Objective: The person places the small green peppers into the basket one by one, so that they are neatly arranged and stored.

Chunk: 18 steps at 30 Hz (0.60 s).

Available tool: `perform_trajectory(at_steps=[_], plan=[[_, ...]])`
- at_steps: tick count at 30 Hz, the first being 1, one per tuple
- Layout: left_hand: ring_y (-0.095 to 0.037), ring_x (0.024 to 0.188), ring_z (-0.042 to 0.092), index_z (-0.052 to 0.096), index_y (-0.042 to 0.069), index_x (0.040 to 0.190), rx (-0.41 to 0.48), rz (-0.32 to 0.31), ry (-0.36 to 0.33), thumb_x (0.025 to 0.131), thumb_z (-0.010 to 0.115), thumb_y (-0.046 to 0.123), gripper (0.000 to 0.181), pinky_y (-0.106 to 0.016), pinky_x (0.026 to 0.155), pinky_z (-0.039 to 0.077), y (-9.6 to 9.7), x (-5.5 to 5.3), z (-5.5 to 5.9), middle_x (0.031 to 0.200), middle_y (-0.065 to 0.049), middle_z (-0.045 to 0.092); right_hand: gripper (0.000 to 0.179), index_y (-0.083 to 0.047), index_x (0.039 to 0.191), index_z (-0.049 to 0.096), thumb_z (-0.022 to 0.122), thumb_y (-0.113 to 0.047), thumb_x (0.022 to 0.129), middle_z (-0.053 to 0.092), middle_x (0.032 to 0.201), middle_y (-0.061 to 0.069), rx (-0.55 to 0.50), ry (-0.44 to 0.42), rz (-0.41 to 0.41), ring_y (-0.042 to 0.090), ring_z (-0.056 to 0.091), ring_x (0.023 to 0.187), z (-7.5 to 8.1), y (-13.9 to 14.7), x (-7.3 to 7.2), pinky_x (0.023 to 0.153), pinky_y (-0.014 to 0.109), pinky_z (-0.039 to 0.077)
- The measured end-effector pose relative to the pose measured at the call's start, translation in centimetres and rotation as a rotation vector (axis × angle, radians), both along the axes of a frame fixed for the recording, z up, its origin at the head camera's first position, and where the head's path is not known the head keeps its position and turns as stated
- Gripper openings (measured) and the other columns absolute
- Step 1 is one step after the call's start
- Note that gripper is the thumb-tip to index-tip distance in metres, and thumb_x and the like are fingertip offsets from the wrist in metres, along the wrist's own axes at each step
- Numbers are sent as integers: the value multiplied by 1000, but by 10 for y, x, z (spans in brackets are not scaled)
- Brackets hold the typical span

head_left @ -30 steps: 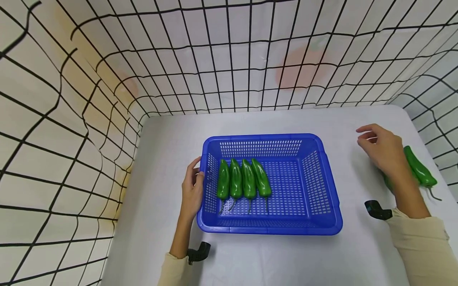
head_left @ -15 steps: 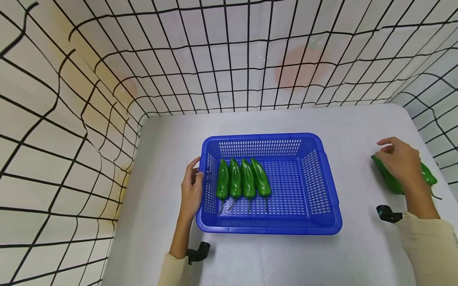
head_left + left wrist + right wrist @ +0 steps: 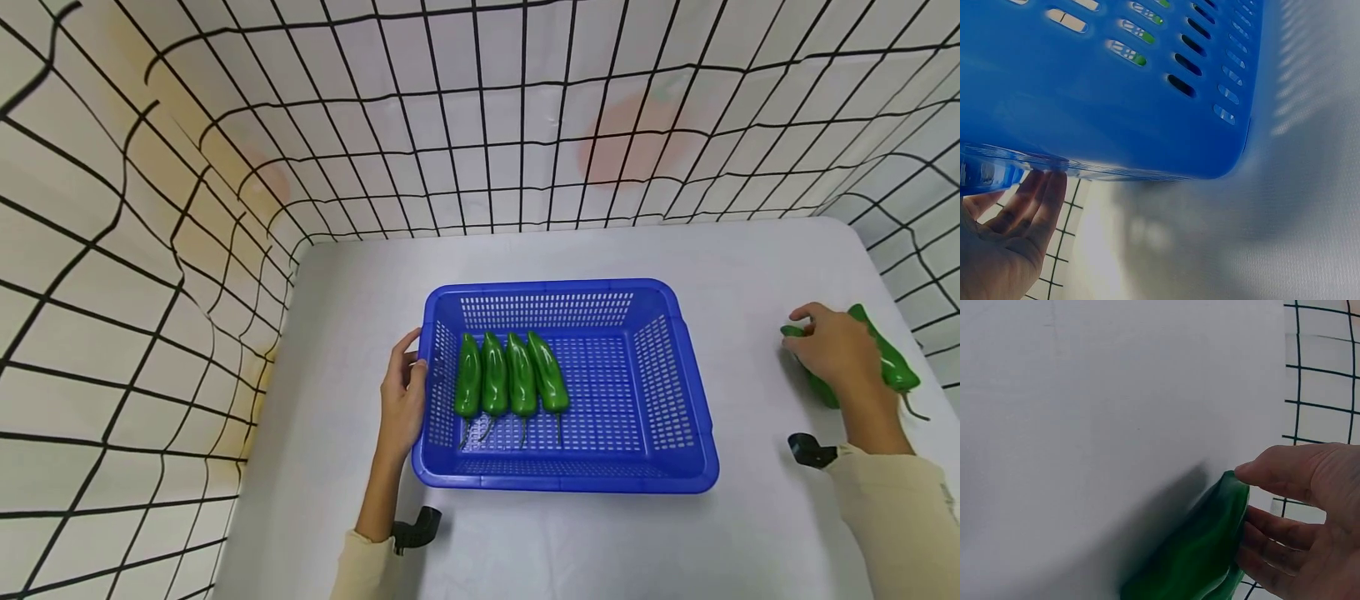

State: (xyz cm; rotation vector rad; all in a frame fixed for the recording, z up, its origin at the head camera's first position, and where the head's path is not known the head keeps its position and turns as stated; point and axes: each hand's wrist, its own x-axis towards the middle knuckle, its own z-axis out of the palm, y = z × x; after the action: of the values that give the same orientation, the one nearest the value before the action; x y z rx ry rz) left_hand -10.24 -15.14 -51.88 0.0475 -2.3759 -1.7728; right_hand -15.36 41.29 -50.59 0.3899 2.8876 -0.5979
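A blue plastic basket (image 3: 678, 392) with slotted walls sits mid-table, holding several green peppers (image 3: 507, 375) side by side in its left half. My left hand (image 3: 402, 408) holds the basket's left rim; in the left wrist view its fingertips (image 3: 1054, 181) meet the underside of the rim. On the right, my right hand (image 3: 838, 350) grips another green pepper (image 3: 823, 390), largely covered by the hand in the head view. The right wrist view has the thumb at this pepper's (image 3: 1191, 550) tip and the fingers along its side. One more pepper (image 3: 892, 358) lies just beyond that hand.
Black wire mesh (image 3: 480, 125) walls stand at the back, left and right of the white table (image 3: 555, 542). Pale sheeting hangs behind the mesh. A small black device (image 3: 810, 450) sits at the right wrist and a similar one (image 3: 417, 529) at the left.
My right hand has moved right from beside the peppers, then down onto the nearer one, taking hold of it. The left hand and the basket have stayed put.
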Motion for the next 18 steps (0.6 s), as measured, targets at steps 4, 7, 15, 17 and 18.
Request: perform_trajectory(at_steps=[4, 7, 15, 17, 18], plan=[[-31, 89, 67, 45, 21, 148, 4, -5, 9, 104, 42, 12, 46, -42, 68, 59, -1, 0, -2, 114, -16, 65, 45, 8, 129, 46, 60, -13, 92, 49, 111, 38, 38, -36, 10, 50, 46, 93, -3, 0, 1, 67, 60, 40], [-30, 89, 67, 45, 21, 148, 3, -3, 9, 104, 42, 12, 46, -43, 69, 59, 0, 0, -2, 114, -15, 65, 46, 8, 128, 46, 62, -11, 90, 50, 108, 38, 66, -45, 12, 50, 45, 93, -7, 0, 1, 68, 62, 40], [-36, 90, 66, 43, 16, 150, 16, 3, 14, 104, 41, 8, 47, -49, 69, 59, 1, -1, -2, 116, -20, 63, 42, 8, 124, 48, 62, -7, 88, 53, 104, 37, 84, -12, 20, 47, 49, 85, -9, -1, 1, 64, 57, 40], [-35, 90, 66, 43, 17, 150, 10, 3, 10, 104, 41, 8, 47, -47, 68, 59, 1, -1, -2, 116, -20, 64, 41, 8, 124, 49, 61, -7, 88, 53, 105, 37, 84, -4, 21, 47, 49, 84, -9, -2, 2, 63, 56, 40], [-34, 90, 66, 44, 18, 150, 6, 4, 7, 104, 41, 8, 47, -45, 68, 59, 1, -1, -2, 115, -19, 64, 41, 8, 124, 48, 60, -7, 88, 53, 105, 38, 83, -2, 21, 48, 49, 84, -9, -2, 2, 62, 55, 40]])
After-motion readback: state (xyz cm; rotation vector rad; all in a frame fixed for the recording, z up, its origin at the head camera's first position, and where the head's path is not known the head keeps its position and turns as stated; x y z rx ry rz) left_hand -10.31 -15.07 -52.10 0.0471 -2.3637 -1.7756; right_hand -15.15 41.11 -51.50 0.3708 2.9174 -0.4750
